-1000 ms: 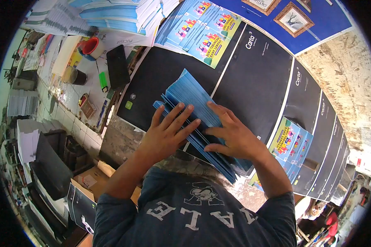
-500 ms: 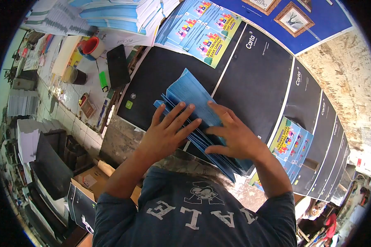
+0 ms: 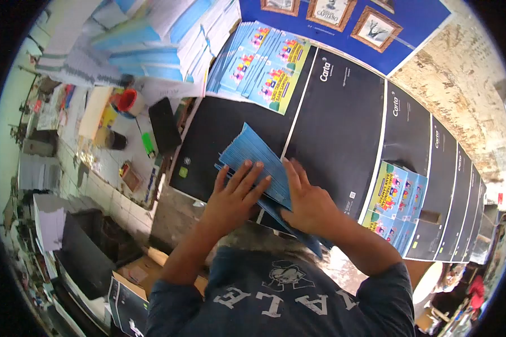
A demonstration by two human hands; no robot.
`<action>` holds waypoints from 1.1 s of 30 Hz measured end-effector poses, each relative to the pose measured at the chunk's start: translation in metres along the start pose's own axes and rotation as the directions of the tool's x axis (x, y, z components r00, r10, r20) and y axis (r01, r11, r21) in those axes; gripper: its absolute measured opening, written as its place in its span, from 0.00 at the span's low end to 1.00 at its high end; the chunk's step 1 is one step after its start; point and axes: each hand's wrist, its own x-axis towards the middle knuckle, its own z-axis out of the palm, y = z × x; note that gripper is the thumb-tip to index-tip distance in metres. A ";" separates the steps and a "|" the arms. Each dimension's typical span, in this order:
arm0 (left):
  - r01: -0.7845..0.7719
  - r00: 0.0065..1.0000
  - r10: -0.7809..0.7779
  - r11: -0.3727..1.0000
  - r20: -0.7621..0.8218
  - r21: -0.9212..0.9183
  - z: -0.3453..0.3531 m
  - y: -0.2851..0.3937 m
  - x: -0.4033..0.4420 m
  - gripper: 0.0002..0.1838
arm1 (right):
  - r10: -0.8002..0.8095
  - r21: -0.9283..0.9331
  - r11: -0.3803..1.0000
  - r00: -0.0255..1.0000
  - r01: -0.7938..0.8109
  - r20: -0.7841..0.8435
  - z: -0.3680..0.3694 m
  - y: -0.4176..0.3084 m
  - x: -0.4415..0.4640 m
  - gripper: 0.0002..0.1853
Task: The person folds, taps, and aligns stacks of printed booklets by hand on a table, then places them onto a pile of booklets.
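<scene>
Head camera view: the stack of blue folded sheets lay at a slant on the black table covering, near side, between the person's two hands.

Left hand: fingers spread, tips resting on the left side of the stack. Right hand: index and middle fingers close together, laid along the right edge of the stack; thumb held apart from them, its tip at the sheets. Grip pressure: could not tell. Lower sheets jutted out beneath the upper ones toward the near side.

Surroundings: far side, yellow-and-blue printed booklets lay overlapping on the covering. Right side, a second group of printed booklets lay with a brown block beside it.

Left side, a dark phone lay near a green lighter; a red cup stood farther back, and a glass of dark liquid stood left of the lighter. Far left, tall piles of blue and white paper, partly blurred. Near left, an open cardboard box, below table level.
</scene>
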 end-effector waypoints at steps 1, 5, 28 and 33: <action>0.005 1.000 -0.005 0.999 0.012 -0.046 -0.003 0.000 0.002 0.38 | 0.073 -0.020 0.997 0.996 -0.072 0.052 -0.001 0.003 0.003 0.47; -0.002 1.000 0.002 1.000 -0.002 -0.024 -0.009 0.000 0.008 0.31 | 0.197 0.069 0.978 0.980 -0.199 0.032 -0.005 0.063 -0.009 0.44; 0.672 0.712 -0.700 0.656 0.055 -0.345 0.057 -0.142 0.300 0.28 | 0.429 0.534 0.804 0.876 -0.261 -0.218 -0.018 0.170 -0.084 0.45; 0.730 0.679 -0.704 0.621 0.208 -0.284 0.033 -0.124 0.295 0.35 | 0.422 0.581 0.781 0.879 -0.230 -0.220 -0.004 0.186 -0.089 0.45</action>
